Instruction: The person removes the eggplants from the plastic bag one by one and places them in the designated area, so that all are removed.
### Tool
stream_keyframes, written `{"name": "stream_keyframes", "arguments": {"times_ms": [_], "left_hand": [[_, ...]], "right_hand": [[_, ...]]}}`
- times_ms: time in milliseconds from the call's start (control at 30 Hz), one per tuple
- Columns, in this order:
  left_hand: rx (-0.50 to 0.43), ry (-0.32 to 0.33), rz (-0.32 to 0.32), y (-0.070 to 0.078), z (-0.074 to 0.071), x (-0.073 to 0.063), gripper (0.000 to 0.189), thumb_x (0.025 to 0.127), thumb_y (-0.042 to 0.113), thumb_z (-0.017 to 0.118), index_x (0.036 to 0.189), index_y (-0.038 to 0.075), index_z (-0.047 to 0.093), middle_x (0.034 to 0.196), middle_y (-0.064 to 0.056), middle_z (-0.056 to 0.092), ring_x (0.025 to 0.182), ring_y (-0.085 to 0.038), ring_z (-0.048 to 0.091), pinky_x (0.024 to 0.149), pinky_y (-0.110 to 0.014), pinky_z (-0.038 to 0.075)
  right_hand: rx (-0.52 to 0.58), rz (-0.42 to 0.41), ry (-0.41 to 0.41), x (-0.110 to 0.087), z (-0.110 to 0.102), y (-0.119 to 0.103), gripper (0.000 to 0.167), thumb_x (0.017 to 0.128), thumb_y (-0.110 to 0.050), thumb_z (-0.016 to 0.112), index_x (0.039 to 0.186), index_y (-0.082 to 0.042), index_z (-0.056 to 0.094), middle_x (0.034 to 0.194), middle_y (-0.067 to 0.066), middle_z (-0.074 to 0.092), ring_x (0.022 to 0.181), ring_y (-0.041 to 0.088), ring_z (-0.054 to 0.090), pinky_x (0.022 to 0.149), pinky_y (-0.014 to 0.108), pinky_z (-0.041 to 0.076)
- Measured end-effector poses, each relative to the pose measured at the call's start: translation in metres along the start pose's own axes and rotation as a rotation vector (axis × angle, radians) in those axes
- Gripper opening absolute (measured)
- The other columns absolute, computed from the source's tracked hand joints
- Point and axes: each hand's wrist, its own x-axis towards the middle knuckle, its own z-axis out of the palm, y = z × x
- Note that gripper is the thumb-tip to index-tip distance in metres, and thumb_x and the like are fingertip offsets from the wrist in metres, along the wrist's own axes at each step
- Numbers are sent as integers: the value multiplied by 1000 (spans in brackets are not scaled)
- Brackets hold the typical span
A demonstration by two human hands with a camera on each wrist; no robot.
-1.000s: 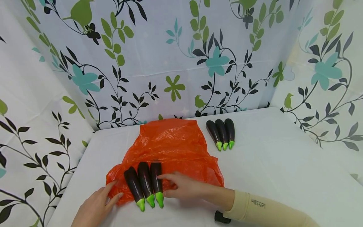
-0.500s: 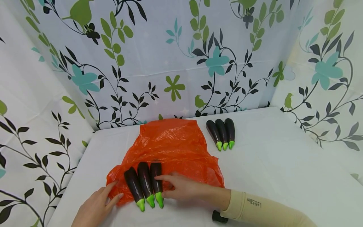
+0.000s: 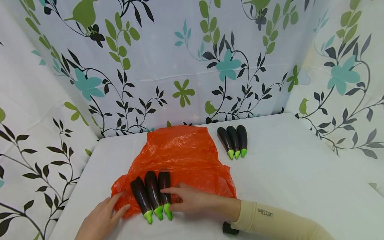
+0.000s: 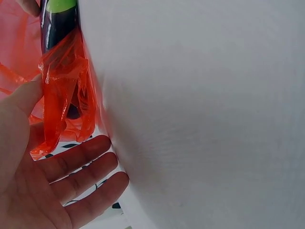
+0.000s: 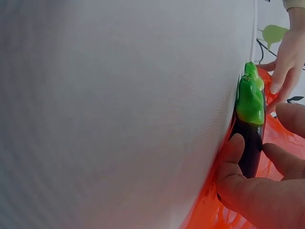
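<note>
Three dark eggplants with green stems lie side by side on the near part of an orange plastic bag [image 3: 180, 146]: a left one [image 3: 140, 196], a middle one [image 3: 153, 190] and a right one [image 3: 164, 181]. My right hand [image 3: 192, 200] pinches the right eggplant [image 5: 247, 143], thumb on one side and index finger on the other. At the bag's near left corner, my left hand [image 3: 100, 215] pinches the orange plastic [image 4: 66, 90] between thumb and index finger, its other fingers extended. In the left wrist view the thin plastic partly covers an eggplant [image 4: 59, 28].
Three more eggplants [image 3: 232, 138] lie together at the back right of the white table [image 3: 285, 166]. A patterned curtain [image 3: 162, 66] hangs behind the table and along both sides. A small black object [image 3: 230, 229] shows beside the right sleeve [image 3: 270, 220].
My right hand has shifted slightly left, its index finger now farther across the right eggplant. The left hand, the bag and the other eggplants have stayed in place.
</note>
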Motion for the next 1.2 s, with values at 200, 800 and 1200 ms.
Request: {"name": "stream_keyframes", "arguments": {"times_ms": [200,800,1200], "left_hand": [[-15,-7,-4,-1,0,0,87,86,70,53,137,-1,50,103,-12,62,89,-28,59,83,-58,53],[-27,-3,0,-2,1,1,85,88,67,55,136,-2,50,100,-10,62,85,-25,59,81,-56,54],[-23,-10,-5,-3,1,2,87,87,70,53,136,-2,50,100,-11,62,85,-25,59,81,-56,54]], "right_hand": [[-2,-2,-10,2,1,0,53,92,-33,69,139,-47,49,112,-5,48,86,8,49,70,23,47],[202,-16,21,-1,0,1,49,92,-26,69,139,-30,55,110,-6,56,92,10,54,76,25,50],[333,-22,166,-28,-13,14,29,94,-27,68,122,-33,63,112,-7,58,99,17,56,84,34,51]]}}
